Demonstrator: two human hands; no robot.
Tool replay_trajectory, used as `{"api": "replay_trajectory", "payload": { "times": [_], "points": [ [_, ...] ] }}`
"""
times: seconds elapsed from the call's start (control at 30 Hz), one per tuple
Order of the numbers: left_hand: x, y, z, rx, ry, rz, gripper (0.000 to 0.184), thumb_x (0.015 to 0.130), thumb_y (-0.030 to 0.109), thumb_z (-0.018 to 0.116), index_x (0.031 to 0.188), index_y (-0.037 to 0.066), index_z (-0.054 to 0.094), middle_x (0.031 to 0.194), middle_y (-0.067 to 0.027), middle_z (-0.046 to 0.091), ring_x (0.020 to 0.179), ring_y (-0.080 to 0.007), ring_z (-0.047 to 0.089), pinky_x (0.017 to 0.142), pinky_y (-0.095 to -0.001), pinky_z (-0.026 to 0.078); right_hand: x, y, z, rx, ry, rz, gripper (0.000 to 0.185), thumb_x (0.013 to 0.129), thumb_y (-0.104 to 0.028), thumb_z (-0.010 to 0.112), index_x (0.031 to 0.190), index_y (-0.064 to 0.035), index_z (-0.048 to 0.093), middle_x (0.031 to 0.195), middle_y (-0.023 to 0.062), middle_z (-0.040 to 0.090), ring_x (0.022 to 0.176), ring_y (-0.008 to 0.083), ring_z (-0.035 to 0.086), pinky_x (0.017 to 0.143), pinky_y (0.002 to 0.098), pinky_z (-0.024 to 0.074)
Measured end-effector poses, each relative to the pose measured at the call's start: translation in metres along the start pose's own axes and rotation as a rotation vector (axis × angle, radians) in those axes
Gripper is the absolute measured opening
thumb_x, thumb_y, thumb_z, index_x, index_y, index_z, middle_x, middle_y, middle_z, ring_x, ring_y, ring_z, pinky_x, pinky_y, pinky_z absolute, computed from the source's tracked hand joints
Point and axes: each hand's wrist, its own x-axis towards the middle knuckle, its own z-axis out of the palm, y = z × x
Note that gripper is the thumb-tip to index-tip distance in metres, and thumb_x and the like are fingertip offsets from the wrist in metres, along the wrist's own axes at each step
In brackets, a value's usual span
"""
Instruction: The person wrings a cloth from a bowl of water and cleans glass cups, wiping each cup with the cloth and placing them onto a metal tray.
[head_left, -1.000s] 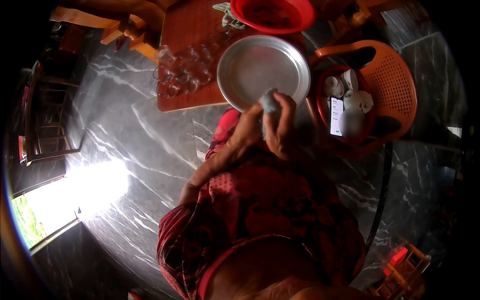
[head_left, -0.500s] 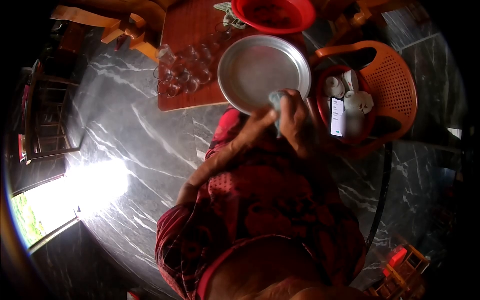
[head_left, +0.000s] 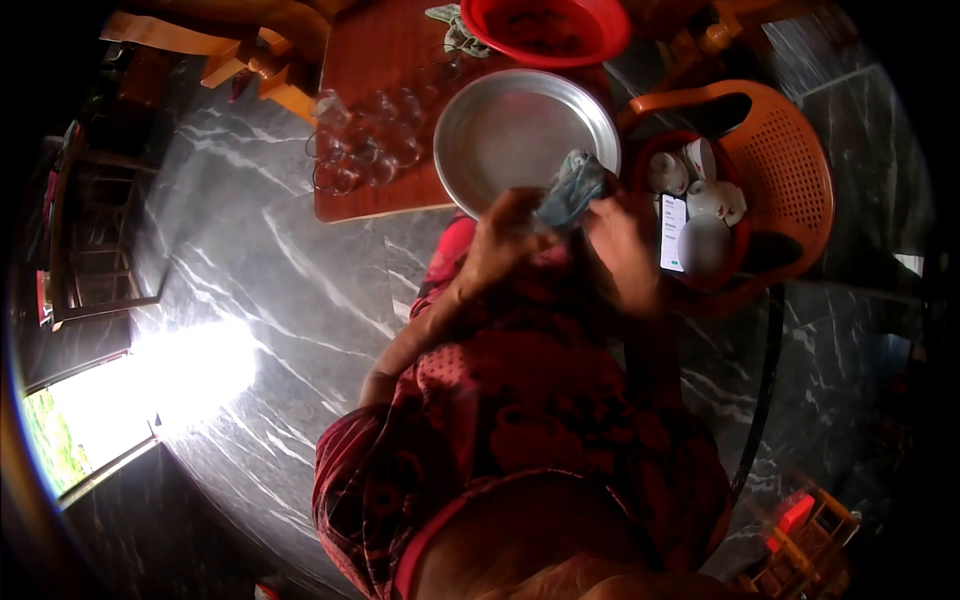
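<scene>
Apparently right hand [head_left: 622, 250] pinches bluish cloth [head_left: 574, 188]; left hand [head_left: 503, 240] blurred, grip impossible to tell.

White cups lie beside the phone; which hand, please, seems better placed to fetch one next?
Probably the right hand: it is nearer the white cups, with the left hand farther off.

Phone [head_left: 673, 232] examined: its lit screen carries several short lines of dark print on a white ground and a small green mark near the lower end. The lines are too small to read. Cups [head_left: 702, 158] beside it bear small coloured marks, with no letters or numbers discernible. No brand, label, number or sign was found legible on any item inspected.
</scene>
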Motion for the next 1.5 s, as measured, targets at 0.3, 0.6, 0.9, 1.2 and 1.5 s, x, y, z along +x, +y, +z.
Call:
{"api": "replay_trajectory", "payload": {
  "times": [0.3,0.6,0.9,1.2,1.5],
  "points": [
    [-0.005,-0.005,-0.019,0.525,-0.089,0.154,0.055,0.073,0.013,0.074,0.121,0.0,0.052,0.109,-0.0097,0.057,0.111,-0.0228,0.051,0.089,-0.0356,0.045,-0.022,-0.025,0.017,-1.203,-0.285,-0.137,0.059,0.069,-0.008,0.075,0.121,-0.0065,0.046,0.116,0.0072,0.05,0.107,0.0169,0.048,0.092,0.031,0.0397],
    [-0.005,0.018,-0.004,0.751,-0.311,0.314,0.064,0.066,0.009,0.075,0.123,-0.001,0.048,0.111,-0.0205,0.052,0.105,-0.0383,0.049,0.091,-0.0429,0.041,-0.018,-0.025,0.025,-1.413,-0.347,-0.147,0.053,0.061,-0.006,0.079,0.105,-0.0031,0.049,0.092,0.0119,0.053,0.084,0.0271,0.055,0.075,0.033,0.0445],
    [0.002,0.014,0.003,1.028,-0.277,0.603,0.062,0.064,0.011,0.073,0.119,-0.004,0.048,0.11,-0.0182,0.053,0.099,-0.0358,0.05,0.086,-0.0429,0.044,-0.006,0.037,-0.032,-1.251,-0.134,-0.084,0.025,0.067,-0.001,0.068,0.088,-0.004,0.054,0.085,0.0112,0.056,0.075,0.0197,0.056,0.065,0.0324,0.0463],
    [-0.004,0.001,-0.003,1.395,-0.361,0.75,0.059,0.065,0.008,0.067,0.121,-0.004,0.049,0.114,-0.0188,0.05,0.101,-0.0366,0.049,0.087,-0.0449,0.045,-0.02,0.068,-0.049,-0.648,-0.092,0.127,0.018,0.086,-0.011,0.057,0.097,0.0029,0.059,0.088,0.0039,0.061,0.077,0.0099,0.06,0.06,0.0234,0.0492],
    [-0.005,-0.006,-0.018,0.929,-0.188,0.412,0.075,0.062,0.019,0.081,0.123,-0.002,0.043,0.107,-0.0189,0.052,0.103,-0.0352,0.052,0.087,-0.0404,0.045,-0.027,0.041,-0.018,-0.784,-0.143,-0.106,0.017,0.079,-0.009,0.066,0.092,-0.001,0.061,0.085,0.0043,0.061,0.076,0.0103,0.059,0.062,0.0276,0.0485]
  ]
}}
